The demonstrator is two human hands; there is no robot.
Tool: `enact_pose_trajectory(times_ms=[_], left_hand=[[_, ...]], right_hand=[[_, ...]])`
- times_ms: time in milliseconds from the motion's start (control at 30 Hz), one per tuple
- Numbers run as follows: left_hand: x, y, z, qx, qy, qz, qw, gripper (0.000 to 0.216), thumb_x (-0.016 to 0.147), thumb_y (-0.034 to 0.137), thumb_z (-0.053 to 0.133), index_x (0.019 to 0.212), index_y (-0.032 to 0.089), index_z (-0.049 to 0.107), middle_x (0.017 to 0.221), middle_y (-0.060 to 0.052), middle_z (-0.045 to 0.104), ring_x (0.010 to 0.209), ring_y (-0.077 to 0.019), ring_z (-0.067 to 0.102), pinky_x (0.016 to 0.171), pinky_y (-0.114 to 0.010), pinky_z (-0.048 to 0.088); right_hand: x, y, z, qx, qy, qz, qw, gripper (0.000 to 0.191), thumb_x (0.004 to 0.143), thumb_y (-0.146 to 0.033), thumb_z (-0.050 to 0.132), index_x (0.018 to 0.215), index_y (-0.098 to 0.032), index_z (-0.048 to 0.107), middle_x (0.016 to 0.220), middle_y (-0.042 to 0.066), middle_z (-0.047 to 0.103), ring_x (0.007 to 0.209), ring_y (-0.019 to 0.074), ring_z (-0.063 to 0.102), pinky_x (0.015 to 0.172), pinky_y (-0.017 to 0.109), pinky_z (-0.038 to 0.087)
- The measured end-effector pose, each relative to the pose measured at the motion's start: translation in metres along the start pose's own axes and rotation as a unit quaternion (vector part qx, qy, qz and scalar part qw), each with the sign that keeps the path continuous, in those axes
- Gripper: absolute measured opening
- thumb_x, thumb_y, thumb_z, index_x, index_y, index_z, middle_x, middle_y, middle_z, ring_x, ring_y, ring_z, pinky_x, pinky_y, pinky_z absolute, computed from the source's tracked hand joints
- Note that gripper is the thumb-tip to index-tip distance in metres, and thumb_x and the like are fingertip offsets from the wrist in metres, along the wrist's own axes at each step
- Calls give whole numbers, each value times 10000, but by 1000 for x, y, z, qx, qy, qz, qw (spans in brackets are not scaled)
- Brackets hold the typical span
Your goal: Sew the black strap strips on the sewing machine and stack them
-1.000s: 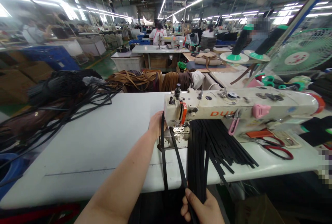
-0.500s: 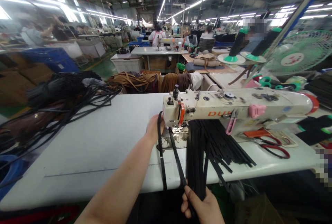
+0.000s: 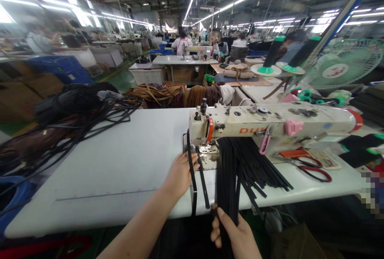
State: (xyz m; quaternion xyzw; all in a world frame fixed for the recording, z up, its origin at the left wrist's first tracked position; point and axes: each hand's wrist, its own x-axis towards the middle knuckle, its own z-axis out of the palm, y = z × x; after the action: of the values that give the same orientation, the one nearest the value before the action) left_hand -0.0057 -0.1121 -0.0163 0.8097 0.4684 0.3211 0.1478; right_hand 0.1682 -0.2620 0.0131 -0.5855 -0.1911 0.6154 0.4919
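Observation:
A cream sewing machine (image 3: 270, 125) stands on the white table (image 3: 114, 171). My left hand (image 3: 180, 173) rests on the table just left of the needle plate (image 3: 207, 159), fingers closed on a looped black strap (image 3: 192, 171) that runs from the machine head down over the table edge. My right hand (image 3: 232, 233), below the front edge, grips the lower ends of black straps (image 3: 228, 195). A bundle of several black straps (image 3: 255, 167) lies under the machine arm and hangs over the edge.
Red-handled scissors (image 3: 312, 169) lie at the right on the table. Tangled black cords (image 3: 75, 111) and brown straps (image 3: 162, 93) pile at the far left and back. A green fan (image 3: 345, 67) and thread cones (image 3: 271, 57) stand at right. People work at tables behind.
My left hand has drawn back from beside the machine head toward the table's front, bringing the strap loop with it. The right hand has hardly moved.

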Motion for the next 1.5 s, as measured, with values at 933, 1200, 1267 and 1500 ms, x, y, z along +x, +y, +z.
enact_pose_trajectory(times_ms=[933,1200,1267,1500], left_hand=[[2,3,1,52,-5,-8,999,300,1031,274,503,1273,206,667,1350,-75,672,1363,-277,548,1182,-563,420],[1,1,1,57,-9,-6,998,301,1044,296,478,1267,219,665,1358,-76,663,1373,-270,534,1193,-550,410],[1,2,1,57,-8,-8,998,309,1048,311,475,1287,224,651,1376,-73,652,1386,-267,521,1208,-556,386],[3,0,2,58,-16,-17,998,326,1045,321,489,1325,231,627,1420,-67,623,1411,-261,496,1233,-541,356]], right_hand=[[-7,8,-18,7,28,54,998,639,519,-635,941,803,-139,655,626,32,732,542,172,719,475,213,534],[-12,5,-14,40,29,45,998,541,572,-509,954,849,-111,714,628,38,710,512,155,675,455,214,515],[-11,6,-14,38,28,42,998,514,584,-484,949,848,-109,719,625,39,707,502,153,665,445,214,505],[-8,6,-16,8,9,40,999,558,559,-511,959,854,-112,704,606,36,706,476,154,652,445,233,490]])
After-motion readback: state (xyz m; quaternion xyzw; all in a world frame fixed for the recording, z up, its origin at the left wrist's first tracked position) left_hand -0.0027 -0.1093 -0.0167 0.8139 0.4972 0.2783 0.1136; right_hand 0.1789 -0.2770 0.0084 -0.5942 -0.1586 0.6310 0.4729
